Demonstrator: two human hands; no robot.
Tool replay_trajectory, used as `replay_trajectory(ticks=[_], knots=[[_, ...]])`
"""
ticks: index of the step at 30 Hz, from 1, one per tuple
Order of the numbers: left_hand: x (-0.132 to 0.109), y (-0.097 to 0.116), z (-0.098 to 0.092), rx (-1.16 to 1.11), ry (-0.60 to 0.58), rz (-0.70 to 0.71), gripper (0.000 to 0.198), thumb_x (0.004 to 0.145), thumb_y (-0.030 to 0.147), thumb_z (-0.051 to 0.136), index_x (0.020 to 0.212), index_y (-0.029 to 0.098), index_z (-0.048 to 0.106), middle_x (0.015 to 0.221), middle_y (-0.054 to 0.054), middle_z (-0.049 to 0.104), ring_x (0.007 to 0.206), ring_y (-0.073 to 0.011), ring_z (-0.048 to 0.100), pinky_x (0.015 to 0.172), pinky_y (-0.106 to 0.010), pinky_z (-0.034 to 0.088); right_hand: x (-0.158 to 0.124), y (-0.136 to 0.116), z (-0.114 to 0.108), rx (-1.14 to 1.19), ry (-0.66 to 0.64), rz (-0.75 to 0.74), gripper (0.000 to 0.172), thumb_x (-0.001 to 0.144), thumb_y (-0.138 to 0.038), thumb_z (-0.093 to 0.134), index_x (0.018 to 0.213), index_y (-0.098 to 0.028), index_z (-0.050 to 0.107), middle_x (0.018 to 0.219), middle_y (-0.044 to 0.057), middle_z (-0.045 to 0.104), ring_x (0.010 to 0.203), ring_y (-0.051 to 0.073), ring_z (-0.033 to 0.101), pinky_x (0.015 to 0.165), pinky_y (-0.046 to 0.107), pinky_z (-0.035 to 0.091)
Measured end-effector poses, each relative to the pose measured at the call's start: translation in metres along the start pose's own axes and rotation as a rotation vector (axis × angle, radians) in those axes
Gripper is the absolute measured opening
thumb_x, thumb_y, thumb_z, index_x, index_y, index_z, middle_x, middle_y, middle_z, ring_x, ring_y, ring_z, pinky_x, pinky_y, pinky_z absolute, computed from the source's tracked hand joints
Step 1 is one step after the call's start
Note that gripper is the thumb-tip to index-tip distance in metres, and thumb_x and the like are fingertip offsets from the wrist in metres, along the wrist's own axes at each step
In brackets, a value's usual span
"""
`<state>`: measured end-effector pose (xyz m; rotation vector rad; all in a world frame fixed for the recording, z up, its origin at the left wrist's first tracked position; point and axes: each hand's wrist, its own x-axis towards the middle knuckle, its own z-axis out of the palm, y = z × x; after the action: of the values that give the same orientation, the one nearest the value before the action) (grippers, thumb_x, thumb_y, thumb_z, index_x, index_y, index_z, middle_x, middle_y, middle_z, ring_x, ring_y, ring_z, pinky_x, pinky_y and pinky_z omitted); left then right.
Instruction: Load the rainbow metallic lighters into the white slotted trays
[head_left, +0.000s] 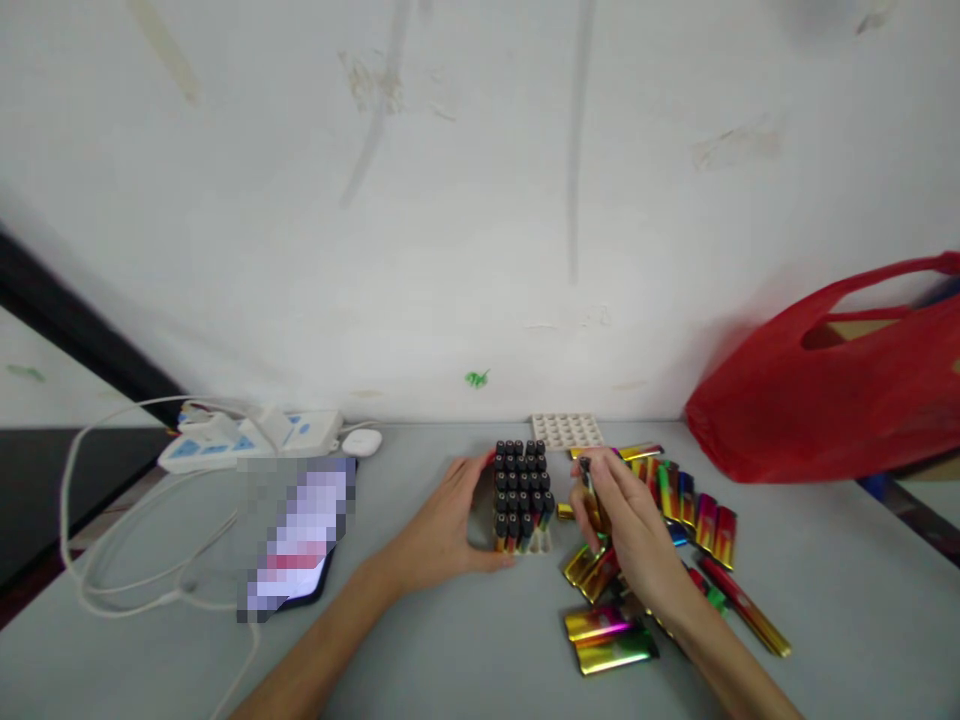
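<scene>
A tight block of lighters [523, 482] with black tops and shiny coloured bodies stands upright in a white holed tray [538, 543]. Free holes show at the tray's front right corner. My left hand [450, 525] curves around the left side of this block, thumb at the front and fingers at the back, steadying it. To the right of the block, my right hand [619, 510] pinches one lighter [589, 480], its dark end pointing up; the fingers partly cover it. Loose metallic lighters [611, 640] in gold, red, green and purple lie around and beneath my right hand.
Another white holed tray [566, 431] lies against the wall. At the right rests a red bag [825, 380]. On the left are a phone [304, 540], a power strip [251, 440] with white cables, and a white earphone case [361, 442].
</scene>
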<state>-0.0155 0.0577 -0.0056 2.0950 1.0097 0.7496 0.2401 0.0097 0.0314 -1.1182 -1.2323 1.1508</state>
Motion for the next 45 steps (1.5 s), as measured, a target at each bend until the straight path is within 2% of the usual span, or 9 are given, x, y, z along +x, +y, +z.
replay_trajectory(ticks=[2, 4, 6, 11, 14, 18, 26, 38, 45], knots=[[0.000, -0.001, 0.000, -0.007, 0.005, 0.005, 0.126, 0.068, 0.039, 0.105, 0.172, 0.031, 0.034, 0.161, -0.018, 0.053, 0.146, -0.0455, 0.053, 0.126, -0.064, 0.043, -0.001, -0.002, 0.000, 0.015, -0.024, -0.050, 0.037, 0.111, -0.062, 0.057, 0.100, -0.027, 0.060, 0.073, -0.003, 0.060, 0.060, 0.018, 0.055, 0.061, 0.031, 0.047], [0.000, -0.001, 0.001, -0.001, 0.006, 0.011, 0.127, 0.067, 0.039, 0.105, 0.172, 0.031, 0.034, 0.161, -0.018, 0.053, 0.146, -0.0456, 0.053, 0.126, -0.064, 0.043, -0.001, -0.001, -0.002, -0.022, -0.020, -0.120, 0.033, 0.108, -0.058, 0.065, 0.100, -0.027, 0.065, 0.090, 0.002, 0.065, 0.079, 0.022, 0.063, 0.070, 0.032, 0.051], [0.000, -0.002, 0.001, 0.010, 0.007, 0.011, 0.126, 0.067, 0.038, 0.105, 0.172, 0.031, 0.034, 0.161, -0.017, 0.053, 0.145, -0.0452, 0.054, 0.126, -0.063, 0.043, 0.000, 0.001, -0.005, -0.131, -0.001, -0.192, 0.029, 0.105, -0.054, 0.071, 0.098, -0.026, 0.070, 0.099, 0.004, 0.064, 0.093, 0.025, 0.062, 0.076, 0.033, 0.049], [0.000, -0.001, 0.001, -0.003, 0.014, 0.012, 0.126, 0.068, 0.039, 0.105, 0.172, 0.032, 0.034, 0.160, -0.017, 0.054, 0.145, -0.0443, 0.054, 0.126, -0.063, 0.044, -0.001, 0.000, -0.012, -0.255, -0.044, -0.202, 0.020, 0.100, -0.043, 0.080, 0.091, -0.026, 0.074, 0.081, -0.001, 0.062, 0.077, 0.021, 0.055, 0.074, 0.034, 0.041], [0.000, 0.000, 0.000, -0.009, 0.018, 0.006, 0.125, 0.068, 0.040, 0.105, 0.171, 0.032, 0.035, 0.160, -0.017, 0.054, 0.144, -0.0445, 0.054, 0.125, -0.063, 0.045, -0.002, -0.005, -0.012, -0.279, -0.077, -0.246, 0.013, 0.097, -0.040, 0.085, 0.096, -0.028, 0.080, 0.081, -0.001, 0.069, 0.081, 0.023, 0.062, 0.080, 0.037, 0.044], [0.000, 0.001, 0.001, 0.005, 0.009, -0.013, 0.125, 0.069, 0.041, 0.104, 0.172, 0.030, 0.034, 0.160, -0.018, 0.054, 0.144, -0.0449, 0.055, 0.124, -0.063, 0.046, -0.005, -0.009, -0.010, -0.358, -0.178, -0.305, 0.010, 0.098, -0.038, 0.085, 0.101, -0.029, 0.083, 0.083, 0.001, 0.075, 0.084, 0.025, 0.066, 0.081, 0.039, 0.046], [-0.001, 0.000, 0.001, 0.014, 0.012, 0.000, 0.126, 0.070, 0.042, 0.104, 0.173, 0.030, 0.033, 0.159, -0.017, 0.055, 0.142, -0.0441, 0.056, 0.123, -0.060, 0.047, -0.004, -0.004, -0.006, -0.503, -0.251, -0.420, 0.014, 0.097, -0.027, 0.085, 0.111, -0.027, 0.082, 0.082, 0.004, 0.080, 0.086, 0.028, 0.068, 0.078, 0.040, 0.050], [-0.001, -0.002, 0.002, 0.025, -0.006, -0.009, 0.126, 0.071, 0.043, 0.103, 0.173, 0.029, 0.031, 0.159, -0.017, 0.053, 0.143, -0.0437, 0.055, 0.123, -0.060, 0.046, -0.005, -0.002, -0.008, -0.496, -0.249, -0.367, 0.014, 0.101, -0.034, 0.083, 0.113, -0.027, 0.081, 0.084, 0.003, 0.076, 0.085, 0.026, 0.067, 0.078, 0.039, 0.050], [-0.001, -0.003, 0.002, 0.007, 0.009, 0.013, 0.125, 0.070, 0.041, 0.103, 0.173, 0.031, 0.032, 0.160, -0.017, 0.054, 0.143, -0.0439, 0.055, 0.123, -0.061, 0.046, -0.003, -0.001, -0.010, -0.493, -0.288, -0.430, 0.016, 0.100, -0.035, 0.085, 0.115, -0.028, 0.085, 0.082, 0.003, 0.078, 0.083, 0.025, 0.066, 0.075, 0.038, 0.050]])
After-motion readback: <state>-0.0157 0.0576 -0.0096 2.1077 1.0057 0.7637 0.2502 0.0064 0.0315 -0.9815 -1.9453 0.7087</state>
